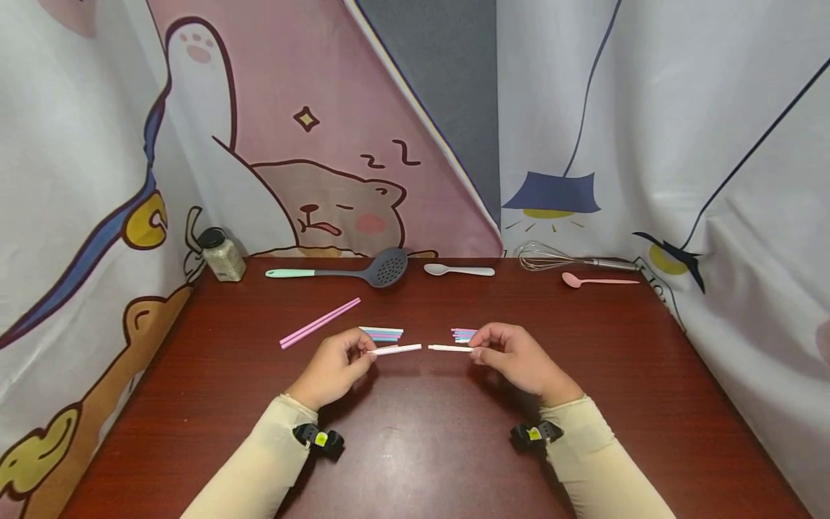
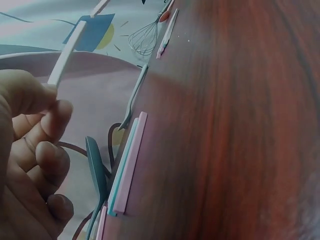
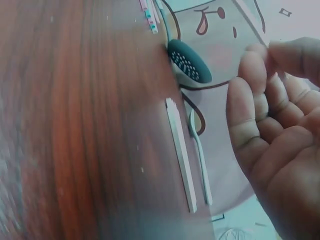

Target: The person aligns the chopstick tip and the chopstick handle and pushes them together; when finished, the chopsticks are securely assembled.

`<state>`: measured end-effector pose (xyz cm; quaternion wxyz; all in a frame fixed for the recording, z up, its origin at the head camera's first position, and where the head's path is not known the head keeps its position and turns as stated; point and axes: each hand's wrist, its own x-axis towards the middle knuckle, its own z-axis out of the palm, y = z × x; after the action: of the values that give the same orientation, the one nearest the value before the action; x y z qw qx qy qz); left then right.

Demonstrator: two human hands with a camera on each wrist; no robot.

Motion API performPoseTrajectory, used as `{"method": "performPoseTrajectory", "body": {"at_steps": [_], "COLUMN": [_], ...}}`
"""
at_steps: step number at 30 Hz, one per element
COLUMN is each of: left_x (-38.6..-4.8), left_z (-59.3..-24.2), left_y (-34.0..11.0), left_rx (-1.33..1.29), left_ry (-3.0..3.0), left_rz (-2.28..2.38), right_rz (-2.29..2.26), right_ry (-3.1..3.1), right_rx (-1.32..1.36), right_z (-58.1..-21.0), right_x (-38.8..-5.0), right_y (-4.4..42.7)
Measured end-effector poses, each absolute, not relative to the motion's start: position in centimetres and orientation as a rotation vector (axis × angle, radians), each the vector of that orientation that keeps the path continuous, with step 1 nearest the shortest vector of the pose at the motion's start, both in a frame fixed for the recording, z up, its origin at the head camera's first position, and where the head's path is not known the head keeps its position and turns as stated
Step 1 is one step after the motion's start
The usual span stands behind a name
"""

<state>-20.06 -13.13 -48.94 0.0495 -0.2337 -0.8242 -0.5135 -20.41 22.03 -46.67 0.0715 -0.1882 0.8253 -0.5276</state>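
Note:
My left hand [image 1: 333,369] pinches a white chopstick piece [image 1: 407,349] between thumb and forefinger, its free end pointing right. Opposite it, my right hand [image 1: 521,360] pinches another white chopstick piece [image 1: 447,348], whose narrower tip points left. A small gap separates the two ends, and both pieces are held above the table. Just behind the left hand lies a group of pink, blue and white chopstick pieces [image 1: 385,335]. A similar group [image 1: 463,334] lies behind the right hand, partly hidden by its fingers. In the left wrist view, the left fingertips [image 2: 52,92] grip the piece's near end.
Two long pink chopsticks [image 1: 320,323] lie at the left of the brown table [image 1: 389,447]. Along the back edge are a jar [image 1: 223,256], a slotted skimmer [image 1: 389,268], a pale spoon [image 1: 460,270], a whisk [image 1: 577,261] and a pink spoon [image 1: 599,281]. Printed curtains [image 1: 558,86] surround the table.

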Motion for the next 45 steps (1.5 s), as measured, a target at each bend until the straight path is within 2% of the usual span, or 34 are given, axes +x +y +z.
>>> {"method": "performPoseTrajectory", "body": {"at_steps": [45], "left_x": [-19.4], "left_z": [-48.3], "left_y": [-12.8], "left_rx": [-0.738], "left_ry": [-2.413], "left_rz": [-1.692], "right_rz": [-1.653], "right_ry": [2.624], "right_rx": [-0.601], "right_z": [-46.2], "right_x": [-19.4], "right_y": [20.0]}}
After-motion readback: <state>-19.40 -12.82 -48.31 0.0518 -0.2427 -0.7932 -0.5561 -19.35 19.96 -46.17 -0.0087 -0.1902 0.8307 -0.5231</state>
